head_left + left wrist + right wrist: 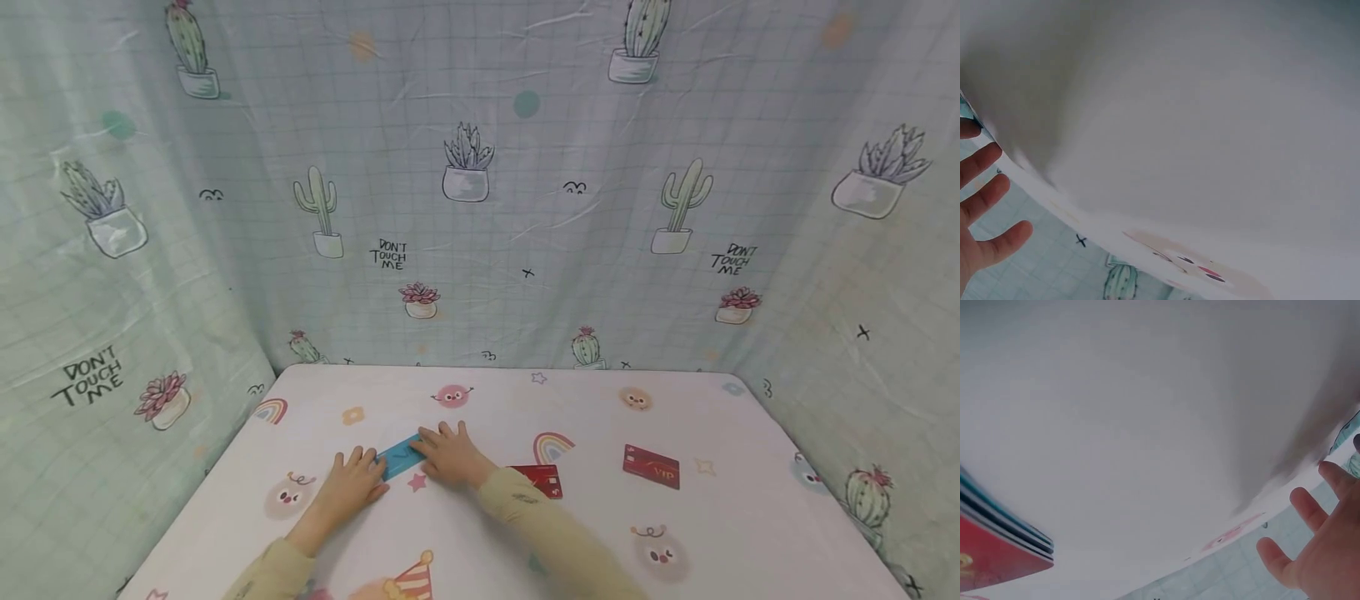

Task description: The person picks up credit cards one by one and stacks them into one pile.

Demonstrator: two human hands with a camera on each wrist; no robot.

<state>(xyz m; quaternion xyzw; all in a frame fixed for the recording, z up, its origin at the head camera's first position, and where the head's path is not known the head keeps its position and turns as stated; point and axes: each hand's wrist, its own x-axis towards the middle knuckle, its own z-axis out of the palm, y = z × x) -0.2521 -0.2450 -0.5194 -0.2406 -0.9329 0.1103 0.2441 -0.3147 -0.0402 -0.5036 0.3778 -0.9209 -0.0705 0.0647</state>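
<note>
A blue card (401,458) with dark lettering lies slantwise between my two hands, low over the white tabletop. My left hand (351,485) holds its left end with the thumb and forefinger; the other fingers are spread in the left wrist view. At the opposite end, my right hand (452,454) holds the card, its fingertips over the upper edge. Each hand hides part of the card. Just right of my right wrist lies a red card stack (542,480), partly covered by the sleeve; its layered edges show in the right wrist view.
Farther right lies a red card (651,467) marked VIP. The white tabletop (480,533) has printed rainbows, stars and faces. A cactus-print curtain (495,233) hangs behind the table and along both sides.
</note>
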